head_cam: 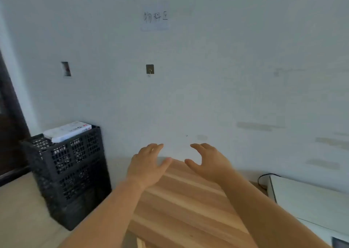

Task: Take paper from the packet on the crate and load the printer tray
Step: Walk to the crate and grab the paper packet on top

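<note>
both hands' fingers (154, 147) spread, empty

Whole pic is soft w/ motion blur. The printer (309, 200) is cut off by the right edge — only its white top and left side show; a dark panel at the bottom-right corner is too clipped to read. Print on the paper packet (69, 130) is smeared, only a red mark stands out. The crate (68, 172) hides the packet's underside. Writing on the wall note (155, 17) is too blurred to read. The tabletop (185, 206) is partly covered by both forearms, near end out of frame.
</note>
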Demonstrator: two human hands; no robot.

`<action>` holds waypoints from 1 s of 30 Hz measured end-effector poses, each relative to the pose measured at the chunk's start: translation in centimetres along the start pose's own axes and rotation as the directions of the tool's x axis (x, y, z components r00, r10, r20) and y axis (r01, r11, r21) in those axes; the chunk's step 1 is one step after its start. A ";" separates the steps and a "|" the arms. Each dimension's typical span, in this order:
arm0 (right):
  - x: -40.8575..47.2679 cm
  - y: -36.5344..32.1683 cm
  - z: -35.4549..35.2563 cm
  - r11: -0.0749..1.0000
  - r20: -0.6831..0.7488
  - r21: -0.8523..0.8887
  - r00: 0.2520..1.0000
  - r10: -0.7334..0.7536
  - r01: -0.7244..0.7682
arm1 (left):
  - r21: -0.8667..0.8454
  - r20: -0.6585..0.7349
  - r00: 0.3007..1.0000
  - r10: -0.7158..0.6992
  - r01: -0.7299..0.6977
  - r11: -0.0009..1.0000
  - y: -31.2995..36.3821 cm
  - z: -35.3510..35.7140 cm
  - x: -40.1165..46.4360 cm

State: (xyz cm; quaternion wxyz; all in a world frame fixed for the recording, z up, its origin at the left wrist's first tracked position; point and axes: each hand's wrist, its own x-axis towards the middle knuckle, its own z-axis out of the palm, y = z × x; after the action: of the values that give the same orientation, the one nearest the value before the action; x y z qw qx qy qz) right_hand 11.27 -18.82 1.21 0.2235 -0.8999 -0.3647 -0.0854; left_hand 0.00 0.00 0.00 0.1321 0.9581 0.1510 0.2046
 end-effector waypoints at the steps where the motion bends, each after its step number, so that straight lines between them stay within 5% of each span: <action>1: 1.0 -0.9 0.9 1.000 0.020 0.016 1.000 -0.020 0.020 | 0.008 0.007 1.000 -0.014 0.014 1.000 -1.2 -0.4 0.0; 20: 17.3 -22.9 15.9 0.896 0.173 0.159 0.881 -0.440 0.416 | 0.241 -0.183 0.901 -0.393 0.428 0.871 -26.6 -8.8 -0.6; 30: 21.6 -37.7 23.4 0.881 0.145 0.148 0.871 -0.470 0.450 | 0.261 -0.190 0.903 -0.386 0.425 0.867 -41.8 -13.9 -1.9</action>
State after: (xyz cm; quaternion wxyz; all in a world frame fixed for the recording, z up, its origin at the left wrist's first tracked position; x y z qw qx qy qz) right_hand 0.43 29.32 0.14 0.2127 -0.7774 -0.5909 -0.0362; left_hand -17.51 40.41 -1.60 0.0168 0.8980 0.3864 0.2098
